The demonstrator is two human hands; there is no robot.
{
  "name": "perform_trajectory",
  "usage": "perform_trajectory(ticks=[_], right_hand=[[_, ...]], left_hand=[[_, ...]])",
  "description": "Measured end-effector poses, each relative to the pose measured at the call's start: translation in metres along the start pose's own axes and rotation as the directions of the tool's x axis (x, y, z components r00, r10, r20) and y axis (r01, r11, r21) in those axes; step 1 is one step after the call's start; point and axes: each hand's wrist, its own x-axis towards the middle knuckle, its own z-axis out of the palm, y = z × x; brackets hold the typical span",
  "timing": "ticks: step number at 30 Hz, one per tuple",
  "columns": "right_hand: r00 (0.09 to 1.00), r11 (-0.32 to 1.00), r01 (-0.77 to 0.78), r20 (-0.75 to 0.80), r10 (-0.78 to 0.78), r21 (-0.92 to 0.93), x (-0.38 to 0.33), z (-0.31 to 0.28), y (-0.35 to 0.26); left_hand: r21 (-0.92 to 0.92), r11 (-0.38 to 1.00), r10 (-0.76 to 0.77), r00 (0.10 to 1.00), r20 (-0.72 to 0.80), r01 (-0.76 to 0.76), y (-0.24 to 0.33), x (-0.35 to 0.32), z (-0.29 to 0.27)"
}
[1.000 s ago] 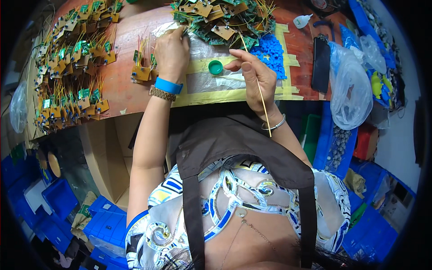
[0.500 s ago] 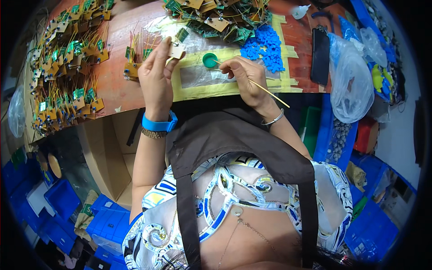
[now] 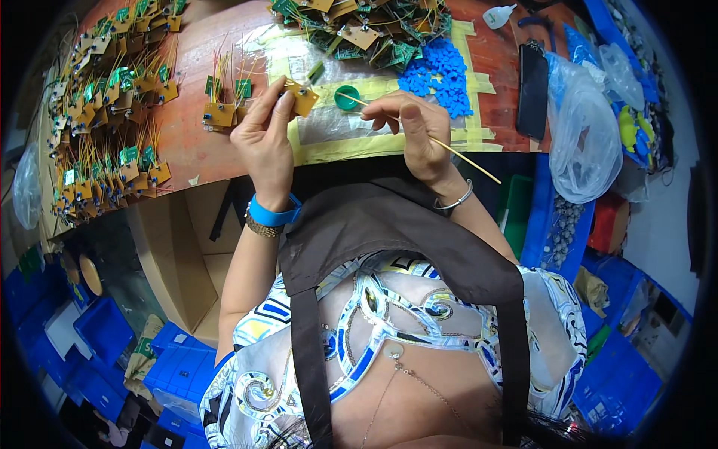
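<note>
Pinched between thumb and fingers of my left hand (image 3: 265, 142) is a small tan circuit board (image 3: 302, 99), with a little green board (image 3: 315, 72) at its far side. My right hand (image 3: 420, 138) grips a thin wooden stick (image 3: 465, 159). The stick's far tip reaches into a small round green cap (image 3: 346, 97) on the table, to the right of the held board. Just beyond my right hand lies a spread of small blue pieces (image 3: 441, 75). Two or so wired boards (image 3: 219, 114) stand on the table left of my left hand.
Rows of wired boards (image 3: 112, 142) fill the table's left side. A heap of boards (image 3: 366, 34) lies at the far middle. On the right are a black phone (image 3: 532, 90), a white squeeze bottle (image 3: 499, 16) and clear plastic bags (image 3: 587, 135). Yellow tape (image 3: 336, 153) edges the plastic sheet.
My left hand has lowered slightly, and the board in it has turned from its pale face to its tan face. My right hand has shifted a little, with the stick's near end further right.
</note>
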Motion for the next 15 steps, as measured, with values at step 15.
perform_trajectory(ticks=[15], right_hand=[[0.999, 0.995, -0.045, 0.019, 0.043, 0.092, 0.004, 0.016, -0.007]], left_hand=[[-0.219, 0.879, -0.353, 0.886, 0.300, 0.424, 0.023, -0.010, 0.008]])
